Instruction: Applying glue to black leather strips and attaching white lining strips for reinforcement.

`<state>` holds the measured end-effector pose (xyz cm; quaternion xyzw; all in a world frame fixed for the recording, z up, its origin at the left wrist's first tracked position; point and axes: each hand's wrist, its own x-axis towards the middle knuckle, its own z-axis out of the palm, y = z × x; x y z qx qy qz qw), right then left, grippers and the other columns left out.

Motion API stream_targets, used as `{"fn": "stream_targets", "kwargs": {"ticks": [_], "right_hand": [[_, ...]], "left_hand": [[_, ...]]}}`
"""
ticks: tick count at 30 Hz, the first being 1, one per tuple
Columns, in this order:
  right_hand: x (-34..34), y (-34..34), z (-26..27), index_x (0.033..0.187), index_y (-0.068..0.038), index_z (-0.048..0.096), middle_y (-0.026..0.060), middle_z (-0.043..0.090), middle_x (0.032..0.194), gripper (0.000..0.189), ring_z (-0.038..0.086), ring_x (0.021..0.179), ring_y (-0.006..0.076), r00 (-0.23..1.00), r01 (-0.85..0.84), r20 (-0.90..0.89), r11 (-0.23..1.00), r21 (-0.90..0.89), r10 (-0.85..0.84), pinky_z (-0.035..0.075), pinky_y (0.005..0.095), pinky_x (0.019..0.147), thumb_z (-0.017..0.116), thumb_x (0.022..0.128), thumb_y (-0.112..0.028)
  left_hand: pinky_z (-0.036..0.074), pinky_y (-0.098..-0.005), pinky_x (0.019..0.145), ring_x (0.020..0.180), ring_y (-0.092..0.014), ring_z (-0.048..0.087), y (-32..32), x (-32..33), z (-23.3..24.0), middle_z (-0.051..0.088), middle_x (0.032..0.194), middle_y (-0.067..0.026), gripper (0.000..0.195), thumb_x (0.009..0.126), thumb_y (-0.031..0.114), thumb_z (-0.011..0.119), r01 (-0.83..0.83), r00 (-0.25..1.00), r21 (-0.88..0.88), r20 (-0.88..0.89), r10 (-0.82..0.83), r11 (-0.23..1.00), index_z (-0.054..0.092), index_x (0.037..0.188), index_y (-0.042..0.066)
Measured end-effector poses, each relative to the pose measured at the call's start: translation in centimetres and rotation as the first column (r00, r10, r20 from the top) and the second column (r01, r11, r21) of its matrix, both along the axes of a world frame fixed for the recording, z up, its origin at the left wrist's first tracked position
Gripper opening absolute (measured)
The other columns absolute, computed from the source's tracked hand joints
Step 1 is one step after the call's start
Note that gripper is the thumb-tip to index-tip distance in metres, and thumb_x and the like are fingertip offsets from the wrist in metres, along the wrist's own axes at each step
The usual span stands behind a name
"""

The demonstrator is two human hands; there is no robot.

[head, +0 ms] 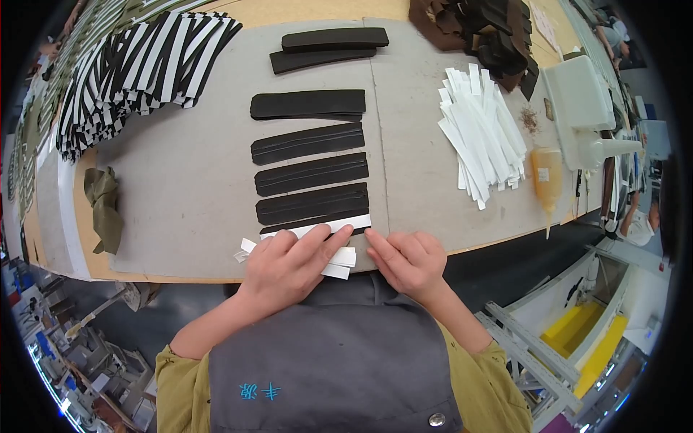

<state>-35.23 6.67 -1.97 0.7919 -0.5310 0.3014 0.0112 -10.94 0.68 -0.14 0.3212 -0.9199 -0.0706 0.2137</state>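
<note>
My left hand (pixel 284 265) lies palm down over the nearest black strip (pixel 360 231), fingertips pressing on a narrow white strip (pixel 357 221) laid along it. My right hand (pixel 409 257) is at the right end of that pair. Its index fingertip meets the corner, and the thumb is a little apart below. Several loose white strips (pixel 340 263) lie partly hidden beneath my left hand. Beyond it, several flat black strips lie in a column; the closest one (pixel 312 204) shows a lengthwise line. A thicker black piece (pixel 308 104) lies farther up the column.
Black-and-white strips are heaped (pixel 157 65) at the far left, above an olive cloth (pixel 104 211). To the right are a pile of white strips (pixel 482 130), an amber squeeze bottle (pixel 546 176) and a pale plastic container (pixel 579 92). Dark brown pieces (pixel 487 32) sit behind.
</note>
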Motion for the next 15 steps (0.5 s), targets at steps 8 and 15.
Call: {"fn": "stream_targets", "kwargs": {"ticks": [8,15], "right_hand": [[-0.05,-0.09,-0.33,0.113,-0.016,0.080,-0.0081,0.061,0.087,0.036,0.049,0.063,0.0103,0.999,-0.009,-0.033,0.999,-0.042,0.007,0.034,0.0274,0.054,0.083,0.078,-0.018],[0.00,-0.18,-0.26,0.113,-0.016,0.080,-0.0084,0.060,0.084,0.035,0.047,0.061,0.0102,0.999,-0.006,-0.043,0.999,-0.036,0.005,0.031,0.0281,0.053,0.083,0.078,-0.017]], "left_hand": [[0.043,-0.0255,0.060,0.071,-0.012,0.046,0.28,0.12,-0.03,0.059,0.114,0.0097,0.066,0.068,0.021,0.075,-0.033,0.994,-0.004,0.102,0.034,0.999,0.072,0.134,0.018],[0.041,-0.0267,0.059,0.065,-0.012,0.044,0.30,-0.15,-0.16,0.063,0.109,0.0089,0.072,0.059,0.019,0.076,-0.040,0.997,-0.018,0.068,0.041,0.999,0.074,0.131,0.017]]}}
